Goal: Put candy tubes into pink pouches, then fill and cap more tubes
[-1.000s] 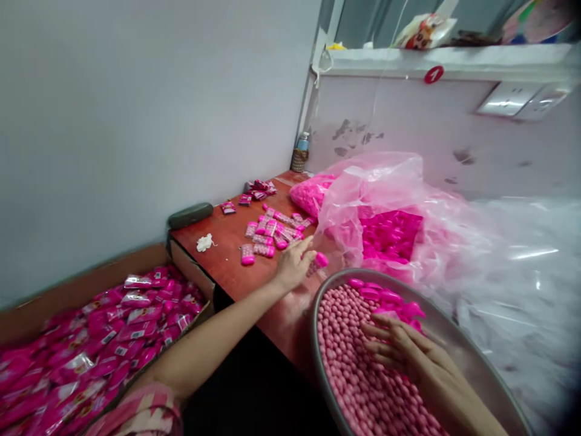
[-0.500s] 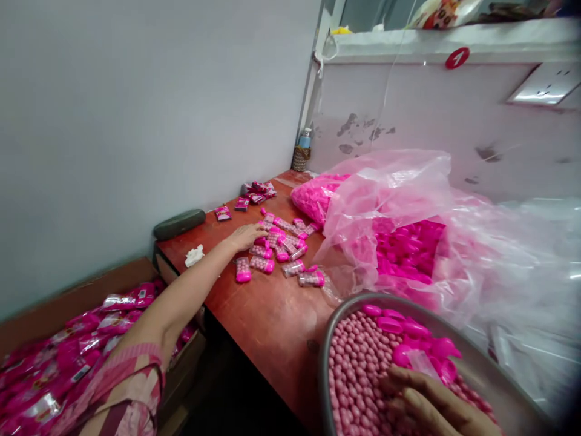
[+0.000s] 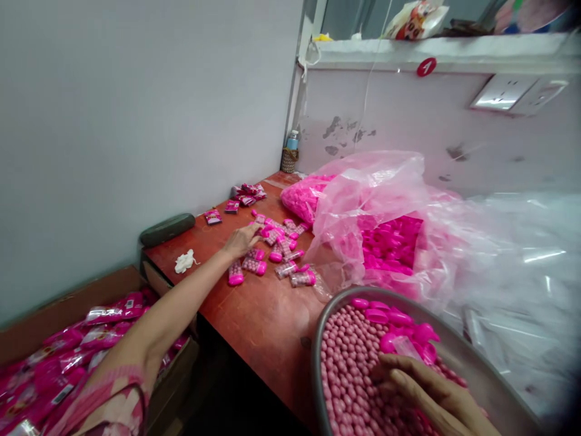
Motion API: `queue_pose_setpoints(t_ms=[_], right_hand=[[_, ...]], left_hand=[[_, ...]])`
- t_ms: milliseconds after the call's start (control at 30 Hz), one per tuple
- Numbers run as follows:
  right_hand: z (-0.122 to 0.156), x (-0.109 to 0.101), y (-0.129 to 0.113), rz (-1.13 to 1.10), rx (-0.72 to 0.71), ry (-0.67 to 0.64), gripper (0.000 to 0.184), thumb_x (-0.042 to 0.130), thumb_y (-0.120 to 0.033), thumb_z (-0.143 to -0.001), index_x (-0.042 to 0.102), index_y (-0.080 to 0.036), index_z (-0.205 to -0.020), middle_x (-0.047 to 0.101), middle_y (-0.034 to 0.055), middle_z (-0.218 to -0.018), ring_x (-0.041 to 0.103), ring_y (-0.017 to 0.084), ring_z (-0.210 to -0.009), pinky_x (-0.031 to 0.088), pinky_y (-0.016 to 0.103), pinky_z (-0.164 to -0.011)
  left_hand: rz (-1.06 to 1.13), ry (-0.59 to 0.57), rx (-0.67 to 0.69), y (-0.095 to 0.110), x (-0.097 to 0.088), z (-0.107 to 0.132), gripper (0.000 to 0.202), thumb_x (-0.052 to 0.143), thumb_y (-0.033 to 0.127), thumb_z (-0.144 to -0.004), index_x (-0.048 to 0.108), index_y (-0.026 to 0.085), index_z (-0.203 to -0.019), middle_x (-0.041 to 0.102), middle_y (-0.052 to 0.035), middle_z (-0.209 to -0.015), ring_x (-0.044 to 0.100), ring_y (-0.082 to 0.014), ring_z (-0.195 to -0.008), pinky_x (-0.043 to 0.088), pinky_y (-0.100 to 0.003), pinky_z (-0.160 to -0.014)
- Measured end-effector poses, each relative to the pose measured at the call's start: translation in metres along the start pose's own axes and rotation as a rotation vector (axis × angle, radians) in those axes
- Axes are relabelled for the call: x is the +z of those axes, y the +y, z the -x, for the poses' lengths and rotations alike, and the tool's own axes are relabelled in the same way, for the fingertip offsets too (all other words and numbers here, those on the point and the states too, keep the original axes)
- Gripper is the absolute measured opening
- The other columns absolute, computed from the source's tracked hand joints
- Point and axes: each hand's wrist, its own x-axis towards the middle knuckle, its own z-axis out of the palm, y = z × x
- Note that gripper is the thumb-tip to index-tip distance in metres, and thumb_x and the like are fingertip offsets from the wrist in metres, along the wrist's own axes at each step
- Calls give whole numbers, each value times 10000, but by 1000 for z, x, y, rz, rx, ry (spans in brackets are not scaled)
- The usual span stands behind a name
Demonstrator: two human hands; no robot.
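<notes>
My left hand (image 3: 242, 242) reaches to the far side of a pile of small clear bottles with pink caps (image 3: 256, 266) that hold pink balls. Its fingertips pinch at one small bottle (image 3: 269, 232) on the pile's near left; the grip is partly hidden. In the grey bowl (image 3: 319, 339) at lower right lie many pink balls (image 3: 347, 363). My right hand (image 3: 431, 387) rests over them, fingers loosely apart and holding nothing I can see. Just beyond its fingertips are bright pink caps (image 3: 399, 318) and a clear plastic piece (image 3: 405, 347).
Large translucent bags (image 3: 385, 181) of pink parts fill the table's right back. Small pink packets (image 3: 247, 195), a dark green case (image 3: 167, 230) and crumpled tissue (image 3: 185, 261) lie along the wall side. Below left, a carton (image 3: 181, 363) holds shiny pink packages.
The view has shifted a little, so the scene sits further left. My left hand's fingers have drawn in at the bottle pile. My right hand stays over the bowl.
</notes>
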Motion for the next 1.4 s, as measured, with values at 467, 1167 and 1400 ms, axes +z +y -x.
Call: queue_pose_setpoints(t_ms=[467,1167,1400], right_hand=[[30,1,-51,-130,-419,71,343,518,-399,-830,585,-265,-1139,635,54,-1102,602,213,-982,473,375,-883],[63,-10,-25,-832,-153,-209,356,585,-422,-775,672,-146,-981,674,119,-958,605,248,-902,486,380,-766],[70,3,-37,-901,-96,-129,194,648,-269,-731,682,-129,-861,683,97,-879,631,187,-758,504,262,-616]], left_hand=[[1529,-645,81,241,-1,128,502,597,530,-714,481,164,-1038,447,43,-614,385,-57,-493,316,-164,-465],[1307,-620,12,293,20,158,301,545,396,-796,524,119,-912,456,44,-520,404,-65,-407,316,-174,-396],[1088,-457,-24,290,17,164,287,554,407,-775,541,129,-702,380,52,-549,341,-70,-487,275,-199,-462]])
